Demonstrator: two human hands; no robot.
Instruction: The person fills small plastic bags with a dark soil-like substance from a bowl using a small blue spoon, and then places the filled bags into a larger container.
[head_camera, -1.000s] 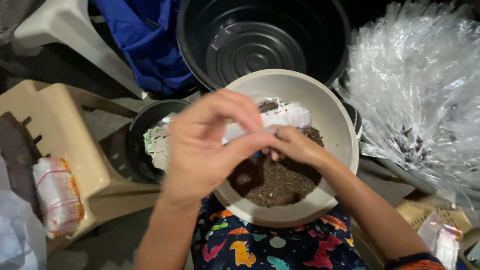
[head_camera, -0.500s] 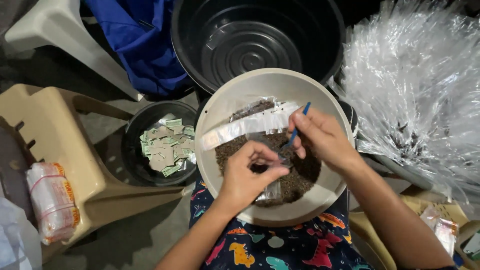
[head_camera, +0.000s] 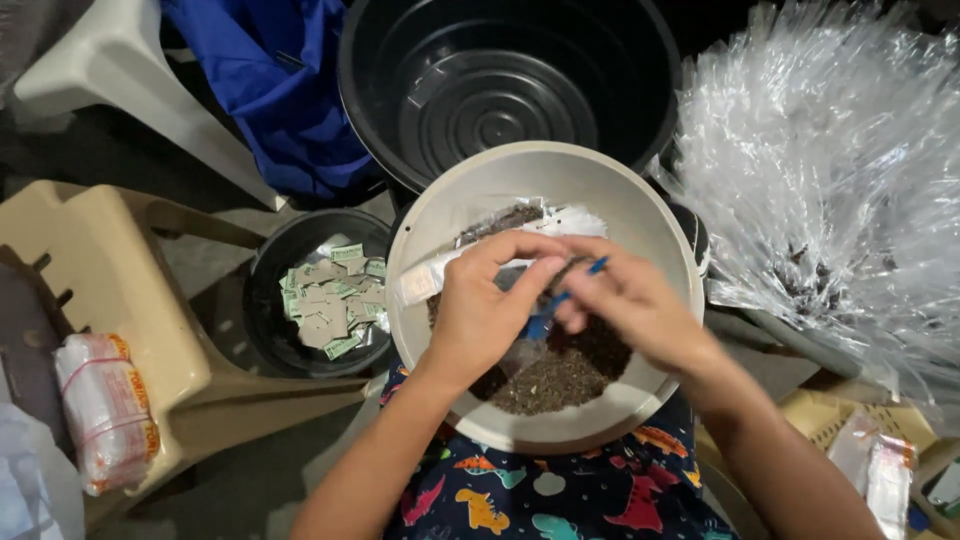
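Over the beige bowl (head_camera: 640, 230) of dark crumbs, your left hand (head_camera: 490, 310) pinches a clear packet (head_camera: 520, 350) open while your right hand (head_camera: 625, 305) clamps a blue scoop (head_camera: 565, 297), catching spills.

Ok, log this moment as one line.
left hand: holds clear packet | right hand: holds blue scoop | under both: beige bowl of dark grains | beside: black tub of paper slips

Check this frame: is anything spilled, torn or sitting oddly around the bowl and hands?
Nothing stands out. The dark crumbly material sits inside the beige bowl, none visible over the rim. The left hand and right hand meet above it around a small clear packet and blue tool.
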